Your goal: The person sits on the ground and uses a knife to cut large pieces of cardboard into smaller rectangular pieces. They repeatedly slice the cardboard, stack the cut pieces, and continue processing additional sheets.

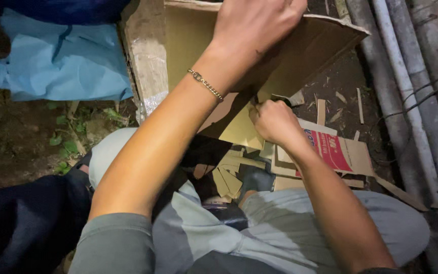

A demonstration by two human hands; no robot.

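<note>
- We look down at our left hand [252, 23], closed over the top edge of a big brown cardboard sheet [300, 56], holding it tilted up off the ground.
- Our right hand [275, 122] is curled tight at the sheet's lower edge; a dark tool seems to poke out of the fist, but we cannot tell what it is.
- How far along? Judging by the pile, a fair bit of cutting is done: cardboard strips [229, 177] lie stacked between our knees, and thin slivers [340, 99] dot the dirt further out.
- What is left: most of the big sheet looks whole, and a red-printed cardboard piece [333, 149] lies flat under our right forearm, uncut as far as we can see.
- Edges and room: grey pipes [411, 101] run close along the right side, so little slack there.
- On the left, a blue cloth [62, 61] lies well apart across bare soil, leaving more room.
- Our knees hem in the near side.
</note>
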